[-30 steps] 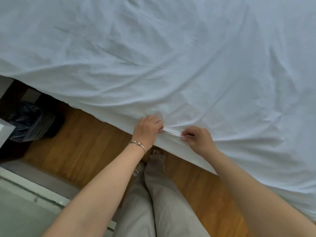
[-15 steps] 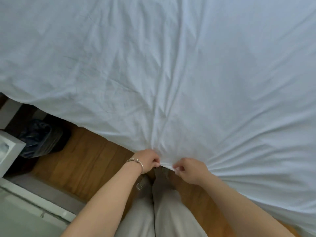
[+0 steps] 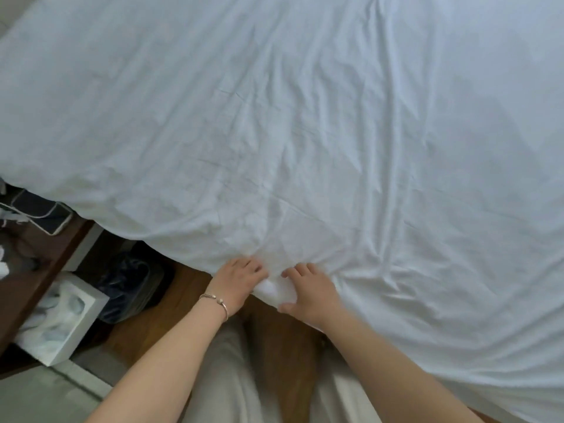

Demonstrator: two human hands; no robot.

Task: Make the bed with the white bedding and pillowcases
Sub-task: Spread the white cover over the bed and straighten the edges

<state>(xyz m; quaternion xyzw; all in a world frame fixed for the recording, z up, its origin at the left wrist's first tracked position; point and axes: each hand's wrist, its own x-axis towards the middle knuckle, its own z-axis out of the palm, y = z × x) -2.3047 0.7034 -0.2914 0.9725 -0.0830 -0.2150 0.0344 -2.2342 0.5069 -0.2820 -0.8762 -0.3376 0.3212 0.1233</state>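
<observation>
A white sheet (image 3: 305, 132) covers the whole bed, creased, with folds fanning out from its near edge. Both my hands lie on that edge, close together. My left hand (image 3: 239, 282), a bracelet on its wrist, rests with its fingers laid over the cloth. My right hand (image 3: 309, 293) has its fingers spread flat on the sheet and its thumb stretched out below. A small bunched fold of sheet (image 3: 273, 291) sits between the two hands. No pillows or pillowcases are in view.
A dark wooden bedside table (image 3: 36, 270) stands at the left, with a phone (image 3: 53, 221) and cable on it. A white tissue box (image 3: 58, 319) and a black-bagged bin (image 3: 131, 282) stand beside it. Wooden floor (image 3: 274, 346) and my grey trouser legs are below.
Both hands pinched the sheet's edge and pulled it towards me. Now the fingers have let go and lie spread on the cloth, and the view has shifted right along the bed.
</observation>
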